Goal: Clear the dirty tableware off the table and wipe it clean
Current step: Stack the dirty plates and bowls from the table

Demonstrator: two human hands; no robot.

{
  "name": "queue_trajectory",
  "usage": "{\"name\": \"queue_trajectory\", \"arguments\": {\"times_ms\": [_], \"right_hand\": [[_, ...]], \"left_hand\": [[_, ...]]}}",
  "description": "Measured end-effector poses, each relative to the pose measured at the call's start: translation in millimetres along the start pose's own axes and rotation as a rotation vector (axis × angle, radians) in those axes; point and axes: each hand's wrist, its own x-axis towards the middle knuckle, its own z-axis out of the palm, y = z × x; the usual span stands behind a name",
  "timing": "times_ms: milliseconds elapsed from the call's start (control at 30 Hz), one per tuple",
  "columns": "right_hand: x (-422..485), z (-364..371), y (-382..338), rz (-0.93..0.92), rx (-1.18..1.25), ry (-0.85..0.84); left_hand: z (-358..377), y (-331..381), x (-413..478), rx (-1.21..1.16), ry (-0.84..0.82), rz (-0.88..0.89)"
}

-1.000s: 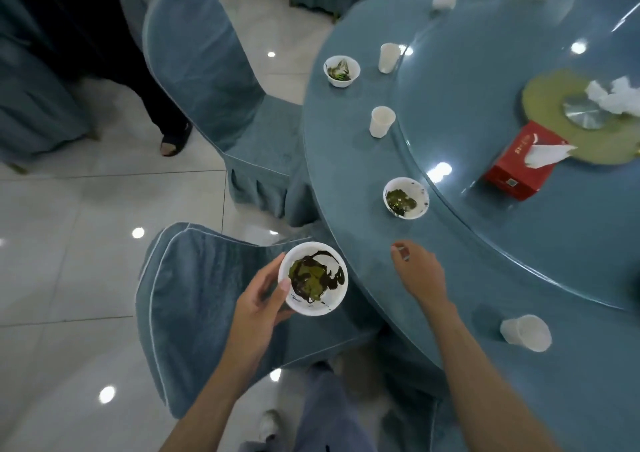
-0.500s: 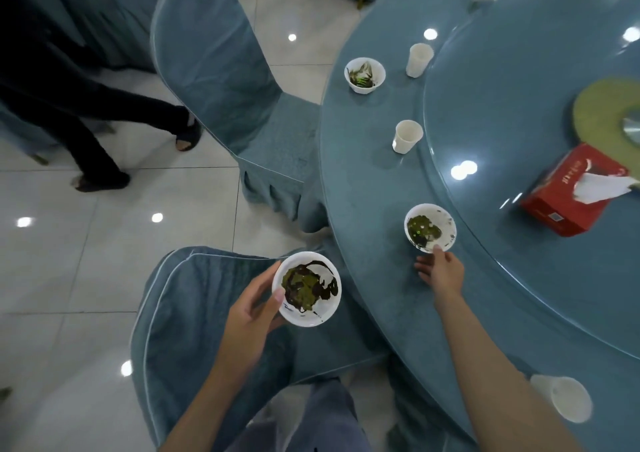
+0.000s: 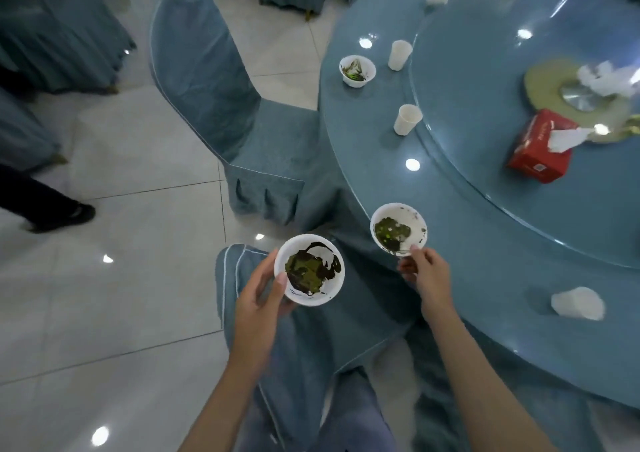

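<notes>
The left hand [image 3: 258,296] holds a dirty white bowl [image 3: 309,270] above the near chair [image 3: 311,341], thumb against its rim. The right hand [image 3: 427,277], which only touched the second dirty bowl [image 3: 398,228] half a second ago, now pinches its near rim. That bowl has come to the round table's [image 3: 485,278] edge, at the first bowl's 2 o'clock, seemingly lifted. A tipped paper cup [image 3: 577,303] lies at its 4 o'clock.
</notes>
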Motion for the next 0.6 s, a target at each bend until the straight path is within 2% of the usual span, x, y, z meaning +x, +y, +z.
{"name": "queue_trajectory", "arguments": {"times_ms": [167, 333, 600], "right_hand": [[-112, 43, 7, -0.088, 0.103, 0.037], [-185, 78, -5, -0.172, 0.162, 0.044], [-228, 136, -21, -0.274, 0.097, -0.144]], "left_hand": [[-47, 25, -17, -0.001, -0.114, 0.026], [-96, 43, -25, 0.004, -0.119, 0.053], [-154, 73, -10, 0.032, -0.103, 0.118]]}}
